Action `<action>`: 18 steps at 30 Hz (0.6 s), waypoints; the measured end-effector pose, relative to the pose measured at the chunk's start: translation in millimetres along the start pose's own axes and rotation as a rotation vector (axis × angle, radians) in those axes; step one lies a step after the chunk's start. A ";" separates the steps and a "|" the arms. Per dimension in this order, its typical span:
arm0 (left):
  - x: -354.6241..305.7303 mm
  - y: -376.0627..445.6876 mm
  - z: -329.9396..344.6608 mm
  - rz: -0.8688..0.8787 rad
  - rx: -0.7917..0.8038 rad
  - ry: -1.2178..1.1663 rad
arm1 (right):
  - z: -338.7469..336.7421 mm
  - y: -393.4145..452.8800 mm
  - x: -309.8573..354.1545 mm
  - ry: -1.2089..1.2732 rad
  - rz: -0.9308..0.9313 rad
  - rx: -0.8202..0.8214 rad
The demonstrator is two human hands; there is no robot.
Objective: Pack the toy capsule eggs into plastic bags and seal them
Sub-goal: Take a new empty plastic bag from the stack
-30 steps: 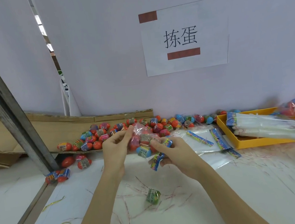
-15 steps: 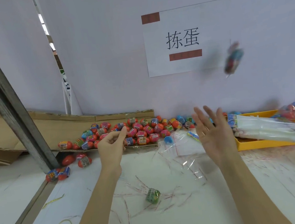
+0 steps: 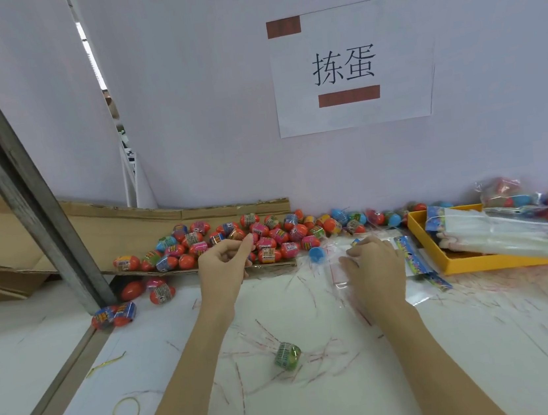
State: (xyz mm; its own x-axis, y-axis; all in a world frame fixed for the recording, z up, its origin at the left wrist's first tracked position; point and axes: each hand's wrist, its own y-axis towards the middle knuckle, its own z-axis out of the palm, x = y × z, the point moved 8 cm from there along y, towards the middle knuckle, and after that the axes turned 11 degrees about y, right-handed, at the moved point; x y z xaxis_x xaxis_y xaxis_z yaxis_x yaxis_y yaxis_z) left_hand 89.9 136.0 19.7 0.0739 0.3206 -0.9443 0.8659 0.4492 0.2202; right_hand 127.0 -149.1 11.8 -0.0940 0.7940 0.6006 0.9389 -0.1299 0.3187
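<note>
Reaching for a fresh bag beside the egg pile.
Our right hand (image 3: pixel 372 264) rests loose fingers on flat plastic bags (image 3: pixel 368 257); our left hand (image 3: pixel 225 265) hovers, fingers loosely curled and empty; capsule eggs (image 3: pixel 235 241) heaped at twelve o'clock.

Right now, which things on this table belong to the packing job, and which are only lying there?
For the job:
- capsule eggs heaped on cardboard
- clear plastic bags under the right hand
- bag stock in the yellow tray

Lying about:
- rubber band
- wall sign
- metal post
</note>
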 end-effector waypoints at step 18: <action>-39.2 -28.7 41.2 0.343 0.218 0.108 | 16.7 -24.4 55.8 0.528 -0.323 0.226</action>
State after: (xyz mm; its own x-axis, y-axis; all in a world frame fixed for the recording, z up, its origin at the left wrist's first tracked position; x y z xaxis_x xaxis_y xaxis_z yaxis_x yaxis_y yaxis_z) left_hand 82.5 76.2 40.3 0.3341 0.5118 -0.7915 0.8854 0.1176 0.4497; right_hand 104.3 -91.7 25.2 -0.4783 0.3665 0.7981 0.8773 0.2399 0.4156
